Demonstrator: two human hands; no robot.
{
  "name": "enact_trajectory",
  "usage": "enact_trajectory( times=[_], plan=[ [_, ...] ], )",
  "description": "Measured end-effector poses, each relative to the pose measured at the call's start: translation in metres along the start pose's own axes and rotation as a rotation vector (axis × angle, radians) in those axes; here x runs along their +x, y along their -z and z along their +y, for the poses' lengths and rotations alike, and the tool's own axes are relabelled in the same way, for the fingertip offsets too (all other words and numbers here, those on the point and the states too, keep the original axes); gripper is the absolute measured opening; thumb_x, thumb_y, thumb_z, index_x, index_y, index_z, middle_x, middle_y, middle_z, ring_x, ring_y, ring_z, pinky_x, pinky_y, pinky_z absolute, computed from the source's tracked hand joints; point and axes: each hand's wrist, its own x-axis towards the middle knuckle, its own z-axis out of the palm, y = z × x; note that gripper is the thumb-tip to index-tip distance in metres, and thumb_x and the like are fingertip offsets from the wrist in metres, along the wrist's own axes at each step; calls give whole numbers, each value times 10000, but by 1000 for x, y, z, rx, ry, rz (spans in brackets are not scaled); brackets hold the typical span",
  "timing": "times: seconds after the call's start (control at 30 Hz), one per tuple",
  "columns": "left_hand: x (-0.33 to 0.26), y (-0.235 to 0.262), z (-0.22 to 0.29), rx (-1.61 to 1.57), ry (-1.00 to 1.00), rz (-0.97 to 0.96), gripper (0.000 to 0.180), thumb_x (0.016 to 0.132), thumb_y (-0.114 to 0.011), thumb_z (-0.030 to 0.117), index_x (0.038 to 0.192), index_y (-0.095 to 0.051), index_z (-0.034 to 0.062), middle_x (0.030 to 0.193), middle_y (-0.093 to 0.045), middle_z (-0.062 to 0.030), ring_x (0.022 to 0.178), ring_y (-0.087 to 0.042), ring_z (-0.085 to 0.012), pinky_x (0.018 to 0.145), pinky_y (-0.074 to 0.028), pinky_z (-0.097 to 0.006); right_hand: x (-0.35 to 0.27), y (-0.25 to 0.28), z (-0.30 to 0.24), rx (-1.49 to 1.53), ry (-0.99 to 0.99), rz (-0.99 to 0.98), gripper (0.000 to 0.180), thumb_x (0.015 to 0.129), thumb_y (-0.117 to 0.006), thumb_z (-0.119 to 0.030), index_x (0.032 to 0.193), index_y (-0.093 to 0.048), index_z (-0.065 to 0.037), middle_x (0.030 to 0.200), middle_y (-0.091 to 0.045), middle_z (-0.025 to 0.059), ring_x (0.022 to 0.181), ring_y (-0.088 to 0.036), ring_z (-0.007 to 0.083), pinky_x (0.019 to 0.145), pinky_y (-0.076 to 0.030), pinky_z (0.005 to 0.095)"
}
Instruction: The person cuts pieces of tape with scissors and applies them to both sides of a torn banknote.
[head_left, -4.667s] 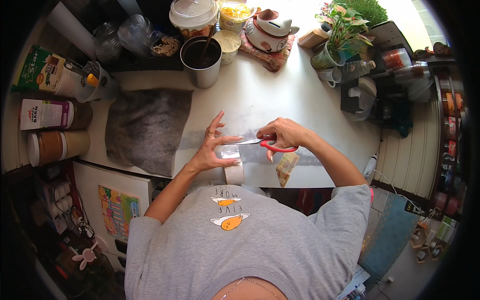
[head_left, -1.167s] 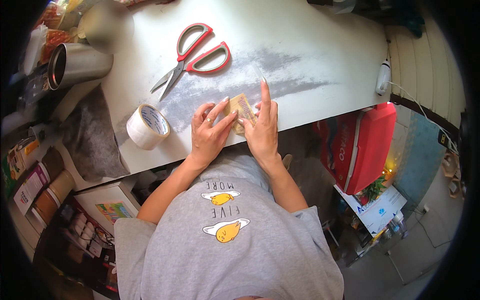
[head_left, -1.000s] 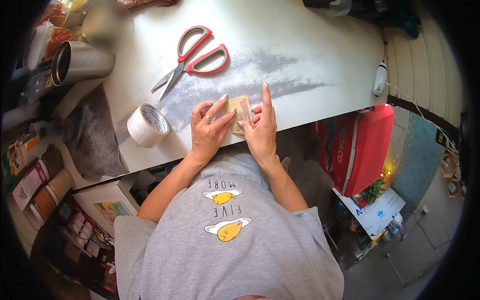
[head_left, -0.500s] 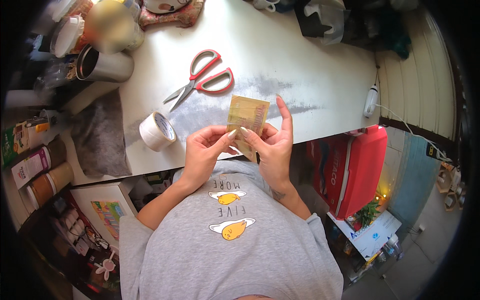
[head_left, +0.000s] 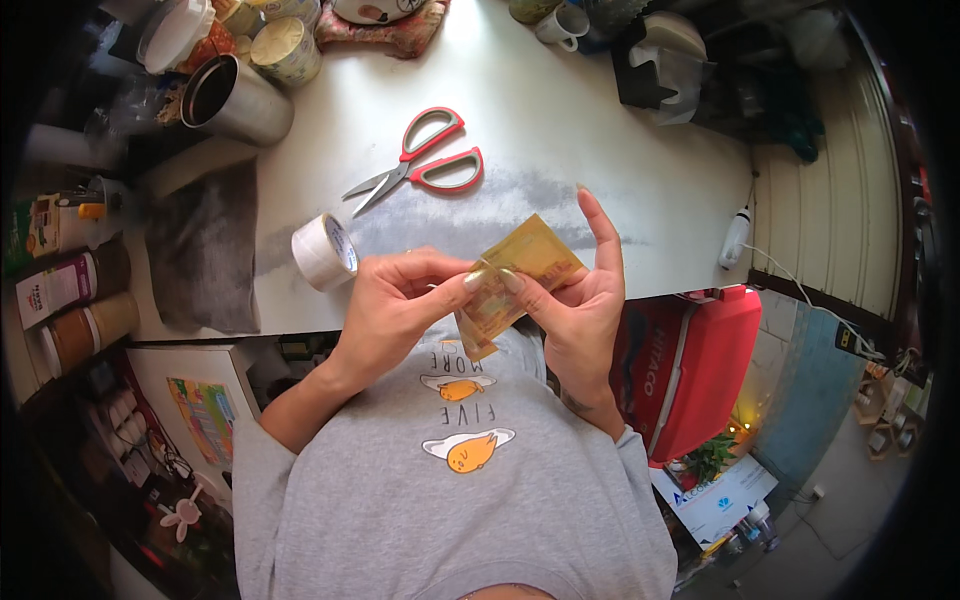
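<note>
A yellow-brown banknote [head_left: 538, 256] is held up before my chest, tilted, past the near edge of the table. My left hand [head_left: 388, 310] pinches it at its left edge, about halfway along, between thumb and fingers. With the thumb on its face and fingers behind, my right hand [head_left: 583, 318] grips it too, the index finger raised off it. Both thumb tips lie close together at a crease or tear line across the note; which of the two I cannot tell. Beyond the hands lie red-handled scissors [head_left: 402, 168], blades parted. A roll of clear tape [head_left: 320, 252] stands left of them.
A dark grey cloth [head_left: 203, 250] covers the table's left part. A metal canister [head_left: 245, 105] and tubs stand far left, a white cup [head_left: 563, 27] at the back. A white corded device [head_left: 735, 238] lies at the right edge, above a red cooler box [head_left: 700, 370].
The banknote has turned clockwise in my hands, its upper end now leaning right. My left hand has shifted slightly left, my right hand slightly right. The view has moved a little.
</note>
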Motion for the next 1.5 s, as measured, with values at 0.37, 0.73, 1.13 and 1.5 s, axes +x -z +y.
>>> enact_trajectory(
  times=[0.37,0.73,1.13,1.5],
  plan=[
    [13,7,-14,17,106,15,167,855,-655,109,952,-701,-19,820,-678,-59,766,-604,-101,704,-493,-245,7,13,21,-36,-63,12,807,789,-633,107,1414,-134,-4,984,-635,197,901,-652,202,795,-542,302],
    [49,16,-136,753,-228,286,436,723,-563,-87,1143,-559,30,1071,-559,-119,892,-575,-268,774,-496,-333,18,41,165,-500,66,453,755,757,-662,60,1382,-253,-49,897,-640,113,816,-616,153,767,-479,289],
    [38,34,-174,1553,-696,276,295,720,-638,195,1001,-703,259,1101,-590,117,1019,-487,-153,915,-269,-387,37,77,158,-838,102,243,713,738,-699,21,1360,-362,-63,815,-633,31,806,-555,155,839,-411,319],
    [36,31,-169,1887,-718,260,231,838,-565,295,1032,-686,326,1236,-581,167,1226,-475,-89,1054,-77,-446,45,87,158,-878,143,130,718,716,-697,28,1351,-377,-72,752,-613,-5,730,-514,121,790,-366,292]
  ],
)
